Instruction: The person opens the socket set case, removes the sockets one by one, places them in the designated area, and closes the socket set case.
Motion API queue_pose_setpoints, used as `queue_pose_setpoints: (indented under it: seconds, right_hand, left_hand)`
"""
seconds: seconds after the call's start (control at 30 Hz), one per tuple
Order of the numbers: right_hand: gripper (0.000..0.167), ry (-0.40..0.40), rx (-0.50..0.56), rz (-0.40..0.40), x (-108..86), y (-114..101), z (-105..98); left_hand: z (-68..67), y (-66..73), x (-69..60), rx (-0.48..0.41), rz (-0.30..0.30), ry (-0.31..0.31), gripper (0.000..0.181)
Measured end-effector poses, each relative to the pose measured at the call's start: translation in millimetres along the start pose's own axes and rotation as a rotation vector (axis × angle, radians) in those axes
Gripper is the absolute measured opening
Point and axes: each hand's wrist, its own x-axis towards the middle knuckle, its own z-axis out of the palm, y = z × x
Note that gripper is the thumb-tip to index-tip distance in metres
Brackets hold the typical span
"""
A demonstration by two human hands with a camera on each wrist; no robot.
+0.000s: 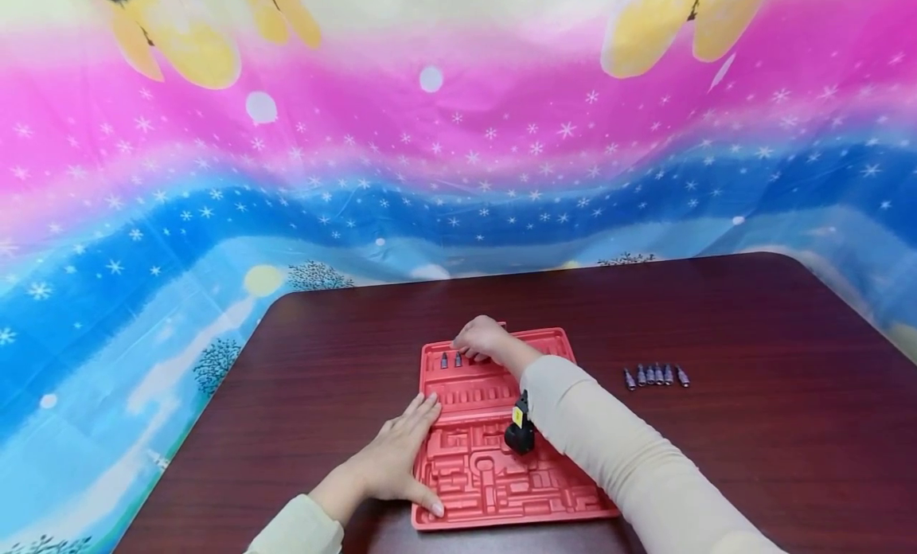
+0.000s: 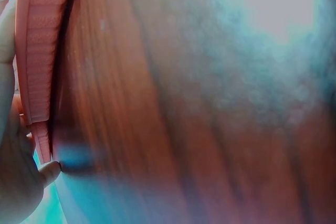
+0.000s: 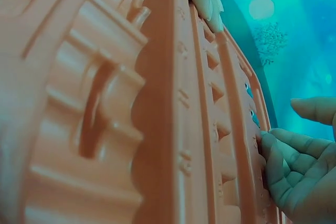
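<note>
A red moulded plastic case (image 1: 494, 478) lies unfolded on the table, its long seam running crosswise. Two small dark bit sockets (image 1: 451, 360) stand in the slots of its far half. Beside them, my right hand (image 1: 487, 337) reaches over and presses bent fingertips into the same row; its thumb (image 3: 315, 111) is lifted clear of the case. Whatever lies under those fingertips is hidden. My left hand (image 1: 394, 450) rests spread on the case's left edge, its thumb at the near corner. In the left wrist view, the case wall (image 2: 42, 51) shows beside the fingers.
Several more bit sockets (image 1: 655, 376) lie in a loose row on the dark wooden table (image 1: 745, 323), right of the case. A black wrist camera (image 1: 520, 435) hangs over the case below my right forearm. A colourful cloth backdrop (image 1: 458, 172) hangs behind the table.
</note>
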Motion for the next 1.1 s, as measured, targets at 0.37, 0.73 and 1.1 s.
queue_pose_setpoints:
  seconds: [0.37, 0.73, 1.1]
  right_hand:
    - [0.01, 0.165, 0.033, 0.024, 0.7, -3.4, 12.2]
    - [0.007, 0.168, 0.067, 0.011, -0.1, -5.3, 14.1]
    - [0.013, 0.031, -0.052, -0.012, 1.3, -1.9, 9.5]
  left_hand:
    - [0.8, -0.6, -0.2, 0.005, 0.005, 0.011, 0.122]
    - [-0.2, -0.6, 1.0, 0.011, 0.011, 0.013, 0.121]
    - [-0.3, 0.0, 0.0, -0.002, 0.005, 0.006, 0.121]
